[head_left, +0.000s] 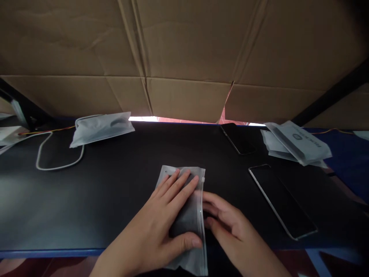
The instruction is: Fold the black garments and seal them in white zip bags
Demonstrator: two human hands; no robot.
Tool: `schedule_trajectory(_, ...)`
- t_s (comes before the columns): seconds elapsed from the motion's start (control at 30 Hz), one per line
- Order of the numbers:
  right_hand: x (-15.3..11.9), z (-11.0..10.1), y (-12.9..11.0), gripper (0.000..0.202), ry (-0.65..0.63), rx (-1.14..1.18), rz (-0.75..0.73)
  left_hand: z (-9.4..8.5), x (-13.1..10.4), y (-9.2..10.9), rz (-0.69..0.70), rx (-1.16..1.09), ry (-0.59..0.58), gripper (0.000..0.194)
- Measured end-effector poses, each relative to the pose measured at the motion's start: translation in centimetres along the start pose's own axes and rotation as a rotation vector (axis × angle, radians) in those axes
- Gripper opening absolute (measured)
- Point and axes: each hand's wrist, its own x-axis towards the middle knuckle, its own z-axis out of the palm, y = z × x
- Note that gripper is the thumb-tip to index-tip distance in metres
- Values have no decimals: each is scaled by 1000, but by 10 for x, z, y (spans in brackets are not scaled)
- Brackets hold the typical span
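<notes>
A frosted zip bag (188,215) lies on the black tabletop near its front edge, with something dark showing through it. My left hand (164,215) rests flat on top of the bag, fingers spread and thumb out to the side. At the bag's right edge, by the zip strip, is my right hand (227,223). Its fingers are curled, and the fingertips reach the bag's edge or go just inside it; which one I cannot tell. A small white slider sits near the top right corner of the bag.
A clear phone case (284,202) lies at the right, a dark phone (238,138) behind it. Printed frosted bags (300,142) are stacked at the back right. Another frosted bag (102,129) and a white cable (59,168) lie at the left. Cardboard (184,57) stands behind.
</notes>
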Motion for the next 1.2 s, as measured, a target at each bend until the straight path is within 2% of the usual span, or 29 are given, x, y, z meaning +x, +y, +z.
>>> schedule_trajectory(0.1,2,-2,6,29,239,-112,8,2,-1,-1,-1,-2,-3,110)
schedule_trajectory(0.17,4,1,6,27,351,-248,76,2,-2,-1,-4,-12,6,109)
schedule_trajectory(0.23,9,6,2,29,293,-283,141,3,-2,0,2,-25,22,105)
schedule_trajectory(0.33,16,11,-4,29,165,-197,163,3,-1,2,18,-29,19,102)
schedule_trajectory(0.43,18,5,-4,33,155,-131,134,4,-3,1,16,6,-5,103)
schedule_trajectory(0.5,17,-5,-3,38,135,-113,172,3,-4,0,6,33,-22,101)
schedule_trajectory(0.6,21,-21,-7,42,193,-174,208,-4,1,2,1,48,-46,91)
schedule_trajectory(0.67,29,-25,-12,40,243,-249,162,-12,15,5,-17,75,-49,72)
schedule_trajectory(0.77,47,-22,-21,32,214,-316,107,-20,50,10,-105,171,-16,53)
schedule_trajectory(0.9,59,-12,-25,29,214,-342,68,-20,93,11,-194,259,17,29)
schedule_trajectory(1.0,47,-5,-23,28,174,-353,49,-20,102,3,-260,315,77,28)
schedule_trajectory(1.13,13,10,-22,24,-78,-446,89,-35,99,-13,-369,383,189,30)
schedule_trajectory(1.2,0,14,-22,17,-169,-530,87,-41,93,-14,-391,402,217,32)
